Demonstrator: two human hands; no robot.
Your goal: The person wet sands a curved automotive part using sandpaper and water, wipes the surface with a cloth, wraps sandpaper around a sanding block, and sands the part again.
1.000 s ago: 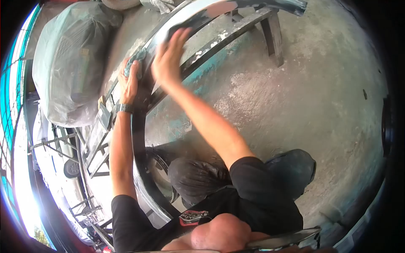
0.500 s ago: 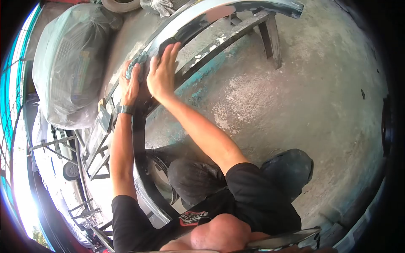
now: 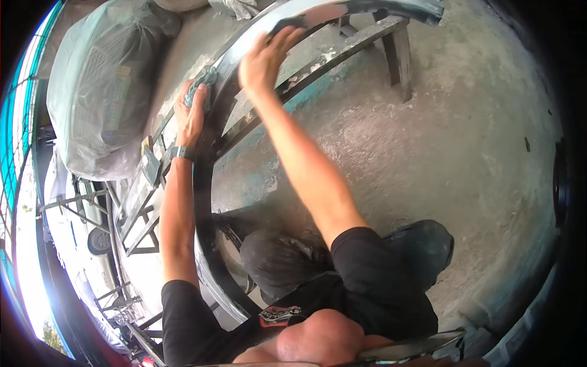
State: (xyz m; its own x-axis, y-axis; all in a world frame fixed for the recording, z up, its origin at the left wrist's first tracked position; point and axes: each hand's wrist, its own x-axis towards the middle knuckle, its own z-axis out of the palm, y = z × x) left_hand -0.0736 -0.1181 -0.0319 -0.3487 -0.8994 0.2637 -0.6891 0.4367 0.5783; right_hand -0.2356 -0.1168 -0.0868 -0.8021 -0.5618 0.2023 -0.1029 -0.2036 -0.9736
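Observation:
A long curved car bumper [image 3: 227, 76], patched in grey, white and black, arcs from beside my body to the far right. My left hand [image 3: 190, 119] is closed around a crumpled blue-grey cloth [image 3: 205, 82] at the bumper's outer edge. Farther along the arc, my right hand [image 3: 262, 64] presses a dark pad [image 3: 287, 25] against the pale surface. Its fingers stretch over the pad and hide part of it; the hand is slightly blurred.
A worn wooden stand [image 3: 397, 61] supports the bumper above the stained concrete floor [image 3: 465, 153]. A big plastic-wrapped bundle [image 3: 101, 92] lies to the left. Metal frames [image 3: 143, 229] and a vehicle wheel [image 3: 99, 241] show at lower left.
My right hand has slid the dark pad away from me and rightward along the bumper. My left hand stays in nearly the same place with the cloth.

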